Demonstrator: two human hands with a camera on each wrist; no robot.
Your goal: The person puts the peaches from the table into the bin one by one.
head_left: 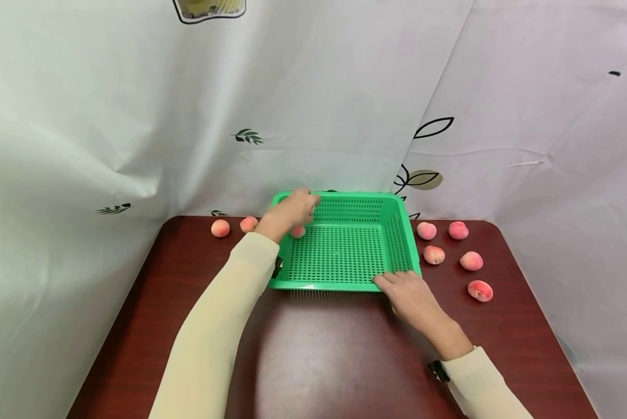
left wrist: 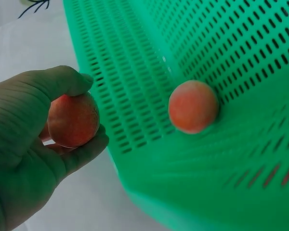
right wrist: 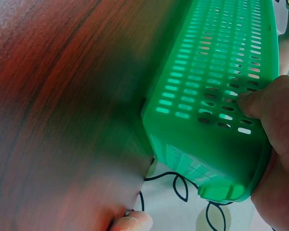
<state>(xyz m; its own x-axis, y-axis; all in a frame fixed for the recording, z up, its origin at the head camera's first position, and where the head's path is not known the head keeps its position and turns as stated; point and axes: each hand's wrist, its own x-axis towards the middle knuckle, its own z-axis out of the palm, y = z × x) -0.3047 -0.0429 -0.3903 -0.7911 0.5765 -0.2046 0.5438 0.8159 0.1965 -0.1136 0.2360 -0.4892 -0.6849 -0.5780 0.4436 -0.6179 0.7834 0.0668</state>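
While our right hand [head_left: 410,295] clasps the near corner of the green perforated plastic basket [head_left: 397,227], our left hand [left wrist: 24,144] pinches a round pink peach [left wrist: 73,120] at the far-left rim, basket floor just below-right of it

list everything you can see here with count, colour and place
basket: one, green, perforated, middle of the table
peaches on the table: seven, pink-orange, two left of the basket, five to its right
peach in the basket: one, pink-orange, at the far left wall
held peach: one, pink-orange, in the left hand
table: one, dark red-brown wood
curtain: white with leaf prints, behind the table
left hand: over the basket's far left corner
right hand: grips the basket's near right corner
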